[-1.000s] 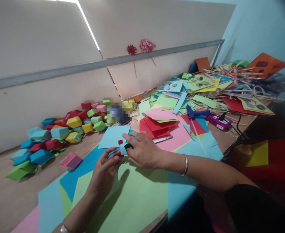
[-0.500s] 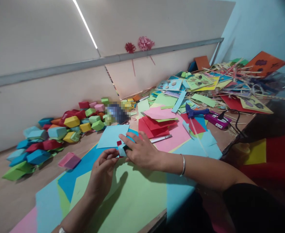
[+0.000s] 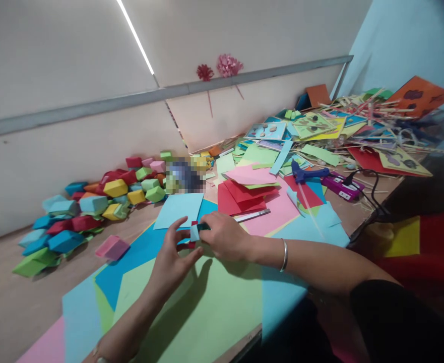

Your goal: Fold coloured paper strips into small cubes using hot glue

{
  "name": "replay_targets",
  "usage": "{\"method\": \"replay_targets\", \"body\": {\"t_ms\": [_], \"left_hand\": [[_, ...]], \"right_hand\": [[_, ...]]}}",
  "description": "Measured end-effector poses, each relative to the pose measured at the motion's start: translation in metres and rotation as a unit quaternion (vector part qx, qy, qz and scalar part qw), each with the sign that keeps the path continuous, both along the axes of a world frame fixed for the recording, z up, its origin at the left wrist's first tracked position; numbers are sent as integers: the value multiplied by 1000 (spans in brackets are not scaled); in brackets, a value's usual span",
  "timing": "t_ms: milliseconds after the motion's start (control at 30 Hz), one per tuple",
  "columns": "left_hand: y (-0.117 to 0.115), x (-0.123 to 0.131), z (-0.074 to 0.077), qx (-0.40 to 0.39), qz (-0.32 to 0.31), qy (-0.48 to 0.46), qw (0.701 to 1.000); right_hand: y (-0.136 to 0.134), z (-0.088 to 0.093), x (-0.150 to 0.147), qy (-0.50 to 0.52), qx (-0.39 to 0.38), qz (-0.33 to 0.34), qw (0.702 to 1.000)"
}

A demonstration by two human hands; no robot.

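Pale-blue paper piece (image 3: 194, 233), folded small, is pinched in the fingertips of the right hand (image 3: 225, 236), just above the green sheet (image 3: 214, 307) on the table (image 3: 2, 302). The left hand (image 3: 171, 259), fingers spread loose, lies just left of and below the piece, its fingertips about touching it.

No legible text, label, brand, number or sign is found in the head view. The decorated cards (image 3: 312, 126) at the far right are marked with small pasted shapes only, and no lettering can be resolved on them. The orange card (image 3: 420, 95) is marked with dark blots, not characters. Any marking on the purple device (image 3: 344, 186) is too small to be read. One pixelated object (image 3: 184, 176) cannot be read.
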State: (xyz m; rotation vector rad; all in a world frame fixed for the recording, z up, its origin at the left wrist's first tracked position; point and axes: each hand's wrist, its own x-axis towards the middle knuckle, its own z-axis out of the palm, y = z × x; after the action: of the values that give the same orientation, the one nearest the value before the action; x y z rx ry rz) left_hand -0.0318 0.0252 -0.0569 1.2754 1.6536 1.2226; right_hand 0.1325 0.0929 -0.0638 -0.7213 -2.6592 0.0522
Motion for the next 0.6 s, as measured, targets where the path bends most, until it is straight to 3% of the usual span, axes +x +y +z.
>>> {"method": "replay_targets", "body": {"t_ms": [100, 200, 400, 600], "left_hand": [[4, -8, -5, 79, -40, 211, 973], [9, -22, -13, 137, -47, 320, 936], [6, -35, -20, 179, -16, 456, 872], [2, -22, -22, 218, -112, 459, 854]], "right_hand": [[3, -6, 1, 33, -26, 34, 999], [9, -7, 4, 107, -80, 66, 989], [22, -7, 9, 199, -186, 33, 962], [24, -7, 6, 186, -223, 14, 957]]}}
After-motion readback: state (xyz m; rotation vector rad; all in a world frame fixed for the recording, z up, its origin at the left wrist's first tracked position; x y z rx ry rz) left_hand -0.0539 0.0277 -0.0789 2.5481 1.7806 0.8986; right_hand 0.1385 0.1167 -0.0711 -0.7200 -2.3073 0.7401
